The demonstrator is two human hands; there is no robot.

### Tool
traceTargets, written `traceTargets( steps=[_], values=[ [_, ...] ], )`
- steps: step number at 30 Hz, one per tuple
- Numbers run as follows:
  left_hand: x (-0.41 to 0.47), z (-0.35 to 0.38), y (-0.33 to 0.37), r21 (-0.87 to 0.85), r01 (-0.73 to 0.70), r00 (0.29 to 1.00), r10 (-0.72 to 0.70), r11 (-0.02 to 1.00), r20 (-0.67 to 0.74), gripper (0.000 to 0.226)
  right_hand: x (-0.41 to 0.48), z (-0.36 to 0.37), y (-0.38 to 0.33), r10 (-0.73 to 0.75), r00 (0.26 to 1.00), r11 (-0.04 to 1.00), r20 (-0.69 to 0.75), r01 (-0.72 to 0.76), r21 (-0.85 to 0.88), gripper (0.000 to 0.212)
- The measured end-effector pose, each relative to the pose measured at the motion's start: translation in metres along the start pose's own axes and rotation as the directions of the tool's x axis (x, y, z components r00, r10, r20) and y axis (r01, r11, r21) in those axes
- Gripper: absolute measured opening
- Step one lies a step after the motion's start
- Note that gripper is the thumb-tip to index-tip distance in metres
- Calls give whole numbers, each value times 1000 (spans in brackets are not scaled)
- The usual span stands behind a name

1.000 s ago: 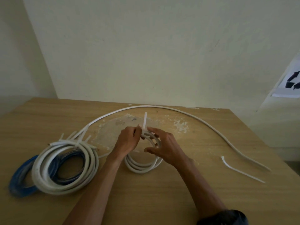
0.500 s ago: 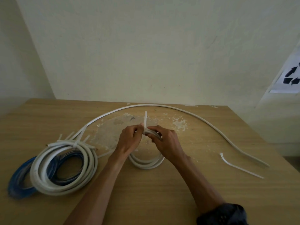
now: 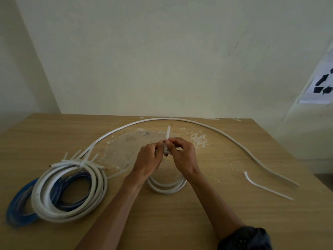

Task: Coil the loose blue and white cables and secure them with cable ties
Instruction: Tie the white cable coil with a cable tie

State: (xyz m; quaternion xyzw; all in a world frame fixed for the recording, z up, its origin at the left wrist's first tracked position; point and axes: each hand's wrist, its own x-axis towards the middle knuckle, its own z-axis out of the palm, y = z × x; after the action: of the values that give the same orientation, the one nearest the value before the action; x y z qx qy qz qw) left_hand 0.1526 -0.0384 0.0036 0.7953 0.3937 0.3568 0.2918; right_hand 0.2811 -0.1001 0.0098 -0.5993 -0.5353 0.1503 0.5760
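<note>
At the table's (image 3: 180, 222) centre the left hand (image 3: 147, 162) and right hand (image 3: 182, 156) both pinch an upright cable tie (image 3: 168, 133) on the small white coil (image 3: 166, 188); it looks not yet cinched. At eight o'clock a large white coil (image 3: 100, 184), tied, overlaps a blue coil (image 3: 16, 208). A long white cable (image 3: 180, 119), arcing from ten to three o'clock, lies uncoiled.

We cannot see the far half of the small white coil (image 3: 166, 190): left hand (image 3: 146, 159) and right hand (image 3: 182, 156) cover it. The base of the cable tie (image 3: 168, 132) vanishes among the fingers (image 3: 175, 142), possibly threaded. Right edge crops the poster (image 3: 323, 85).
</note>
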Motion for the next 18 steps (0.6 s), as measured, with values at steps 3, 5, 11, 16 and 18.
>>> traceTargets(
  steps=[3,5,11,16,18],
  values=[
    [1,3,-2,4,-22,1000,22,1000,10,54,-3,4,-1,-86,994,991,-72,78,-105,11],
    [1,3,1,12,-25,1000,25,1000,5,54,-4,6,1,-208,973,964,-98,187,-189,10],
    [1,2,3,18,-23,1000,23,1000,-3,55,-4,5,-2,-211,973,959,-97,187,-211,12],
    [-2,7,8,28,-49,999,49,998,20,54,2,-1,-4,-124,986,975,-111,101,-196,11],
    [-1,7,5,31,-40,999,39,999,33,56,3,-1,-2,-120,989,969,-83,98,-225,10]
  ],
)
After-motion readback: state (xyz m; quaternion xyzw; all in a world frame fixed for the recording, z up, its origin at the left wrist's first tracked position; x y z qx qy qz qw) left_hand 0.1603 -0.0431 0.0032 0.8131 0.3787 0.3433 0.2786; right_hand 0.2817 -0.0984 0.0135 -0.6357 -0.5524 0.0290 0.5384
